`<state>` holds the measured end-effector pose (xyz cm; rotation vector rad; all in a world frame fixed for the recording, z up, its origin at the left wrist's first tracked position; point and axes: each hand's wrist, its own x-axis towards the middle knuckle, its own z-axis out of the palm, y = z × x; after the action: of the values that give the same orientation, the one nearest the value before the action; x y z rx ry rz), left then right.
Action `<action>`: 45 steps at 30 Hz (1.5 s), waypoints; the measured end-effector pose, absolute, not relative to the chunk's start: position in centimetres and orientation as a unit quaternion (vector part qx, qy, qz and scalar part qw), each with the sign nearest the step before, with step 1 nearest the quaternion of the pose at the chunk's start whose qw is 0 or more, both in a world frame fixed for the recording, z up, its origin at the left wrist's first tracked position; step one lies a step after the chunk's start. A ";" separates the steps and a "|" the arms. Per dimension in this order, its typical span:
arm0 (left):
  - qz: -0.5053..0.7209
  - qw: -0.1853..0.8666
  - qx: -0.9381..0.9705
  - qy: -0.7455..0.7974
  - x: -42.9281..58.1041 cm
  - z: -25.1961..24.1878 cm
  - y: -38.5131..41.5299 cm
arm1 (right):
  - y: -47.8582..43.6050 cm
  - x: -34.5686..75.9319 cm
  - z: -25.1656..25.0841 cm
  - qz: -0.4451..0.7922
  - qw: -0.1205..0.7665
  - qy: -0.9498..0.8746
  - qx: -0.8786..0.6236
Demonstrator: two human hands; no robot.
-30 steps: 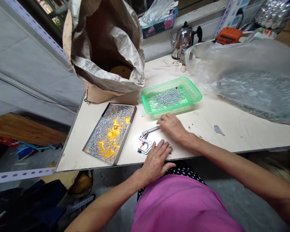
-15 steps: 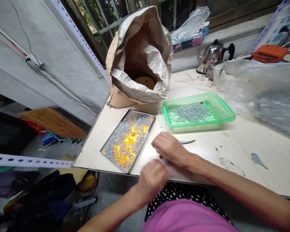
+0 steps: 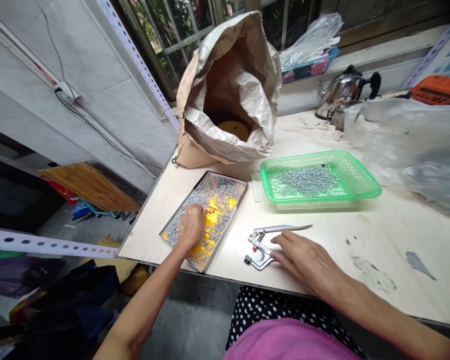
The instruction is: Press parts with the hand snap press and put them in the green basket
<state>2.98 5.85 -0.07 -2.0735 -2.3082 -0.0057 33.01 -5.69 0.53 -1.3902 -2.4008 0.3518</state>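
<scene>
Table [image 3: 150,225]: tan sack [image 3: 258,100] is standing open at the back, behind the shallow tray [image 3: 225,231]; green basket [image 3: 324,198] is sitting to the tray's right, holding small metal rods [image 3: 303,181]; clear plastic bag [image 3: 405,130] is spreading over the right side, with kettle [image 3: 341,92] and orange block [image 3: 438,90] standing beyond it; grey scrap [image 3: 418,265] is lying well apart at near right; nothing is blocking the way between tray and hand tool [image 3: 263,246].

Left hand [image 3: 193,222] is reaching into the tray among metal pieces [image 3: 204,187], its fingers curling together over them; tool is lying on the table between tray and right hand [image 3: 303,255], whose fingertips are meeting its lower arm, thumb and forefinger standing slightly apart.

Left fingertips are facing away, so whether they are pinching a piece cannot be told; right hand is covering the tool's lower end, so its grip cannot be told either; plastic bag is running out of frame, its contents blurring.
</scene>
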 end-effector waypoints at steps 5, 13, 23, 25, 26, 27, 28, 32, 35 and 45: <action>0.011 0.022 -0.711 -0.703 2.9 0.5 6.5 | -8.2 32.7 -3.2 0.124 0.092 -0.826 -0.543; -0.157 -0.265 -0.734 -0.606 7.7 3.1 0.1 | -8.9 33.7 -2.2 0.162 0.050 -0.804 -0.570; -0.136 -0.478 -0.589 -0.637 11.7 0.4 -2.4 | -9.3 33.5 -2.0 0.152 0.041 -0.797 -0.584; -0.129 -0.491 -0.573 -0.643 11.9 0.2 -2.3 | -9.3 33.6 -2.3 0.149 0.050 -0.796 -0.585; -0.123 -0.499 -0.568 -0.642 12.0 0.1 -2.4 | -9.4 33.6 -2.4 0.150 0.051 -0.795 -0.585; -0.117 -0.505 -0.566 -0.641 12.1 0.1 -2.4 | -9.4 33.6 -2.4 0.150 0.051 -0.795 -0.586; -0.112 -0.508 -0.566 -0.640 12.2 0.0 -2.5 | -9.4 33.6 -2.4 0.151 0.050 -0.794 -0.586; -0.089 -0.504 -0.574 -0.639 12.2 -0.4 -2.5 | -9.3 33.7 -2.5 0.153 0.049 -0.794 -0.586; -0.066 -0.497 -0.584 -0.638 12.2 -0.6 -2.3 | -9.3 33.7 -2.6 0.158 0.056 -0.794 -0.584; -0.014 -0.462 -0.616 -0.638 12.1 -1.1 -1.8 | -9.4 33.7 -2.9 0.158 0.071 -0.795 -0.581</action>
<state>12.08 -1.81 -1.07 -2.8485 -2.9504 -0.0643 33.74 -9.37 -2.89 -1.7480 -2.3902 0.4759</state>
